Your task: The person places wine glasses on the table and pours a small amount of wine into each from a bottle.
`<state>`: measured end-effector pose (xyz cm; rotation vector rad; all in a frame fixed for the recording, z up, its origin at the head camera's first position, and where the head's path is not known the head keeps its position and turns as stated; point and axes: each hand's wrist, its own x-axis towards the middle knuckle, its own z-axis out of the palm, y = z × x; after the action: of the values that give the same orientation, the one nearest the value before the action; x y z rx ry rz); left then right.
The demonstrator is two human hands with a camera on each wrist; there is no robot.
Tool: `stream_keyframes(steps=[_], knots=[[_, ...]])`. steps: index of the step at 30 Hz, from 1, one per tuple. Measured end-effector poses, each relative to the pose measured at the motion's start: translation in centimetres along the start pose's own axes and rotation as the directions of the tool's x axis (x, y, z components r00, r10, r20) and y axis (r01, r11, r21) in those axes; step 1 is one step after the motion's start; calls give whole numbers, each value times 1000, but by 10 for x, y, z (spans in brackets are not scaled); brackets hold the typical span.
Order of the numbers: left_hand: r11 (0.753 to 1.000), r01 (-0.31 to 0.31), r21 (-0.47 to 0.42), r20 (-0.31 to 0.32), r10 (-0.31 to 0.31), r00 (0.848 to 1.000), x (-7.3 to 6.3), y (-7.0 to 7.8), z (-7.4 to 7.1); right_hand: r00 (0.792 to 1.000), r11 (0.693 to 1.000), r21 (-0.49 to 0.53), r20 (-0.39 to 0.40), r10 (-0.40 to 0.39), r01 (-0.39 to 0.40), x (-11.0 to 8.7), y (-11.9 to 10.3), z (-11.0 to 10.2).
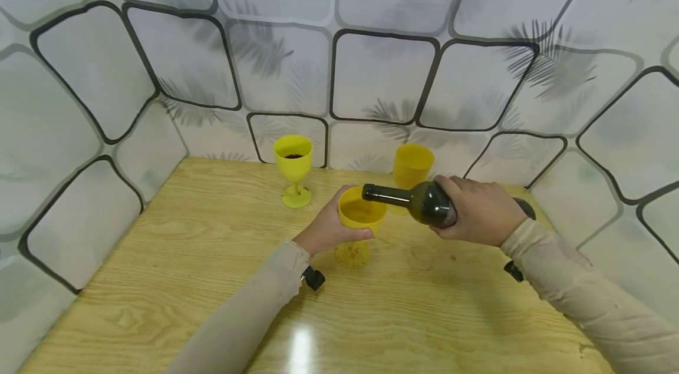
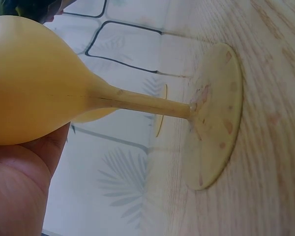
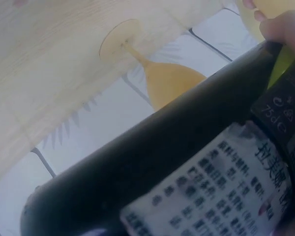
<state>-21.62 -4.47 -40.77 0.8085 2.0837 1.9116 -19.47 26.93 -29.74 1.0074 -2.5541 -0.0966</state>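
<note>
My left hand [image 1: 328,229] holds an orange-yellow goblet [image 1: 366,227] by the bowl, fingers round one side and thumb across the front. In the left wrist view, its speckled foot [image 2: 214,118] stands on the wood, the stem above it. A dark glass wine bottle [image 1: 424,203] lies almost level in the air, its mouth over the goblet's rim. Round the bottle's body my right hand [image 1: 480,209] keeps a grip. Close by in the right wrist view is its white printed label [image 3: 211,182]. No stream of liquid shows at the mouth.
A yellow-green goblet [image 1: 293,171] with dark liquid inside stands at the back left. Behind the bottle is another orange-yellow goblet [image 1: 412,163], partly hidden. The wooden table [image 1: 201,280] meets patterned walls [image 1: 382,79] at the back and sides.
</note>
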Motion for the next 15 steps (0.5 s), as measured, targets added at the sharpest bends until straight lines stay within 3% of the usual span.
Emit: stream_keyframes(steps=[15], knots=[[1000,-18,-1,-1,18,1000,0,-1,1,999,999,-30,36,-27,28,4,0,-8]])
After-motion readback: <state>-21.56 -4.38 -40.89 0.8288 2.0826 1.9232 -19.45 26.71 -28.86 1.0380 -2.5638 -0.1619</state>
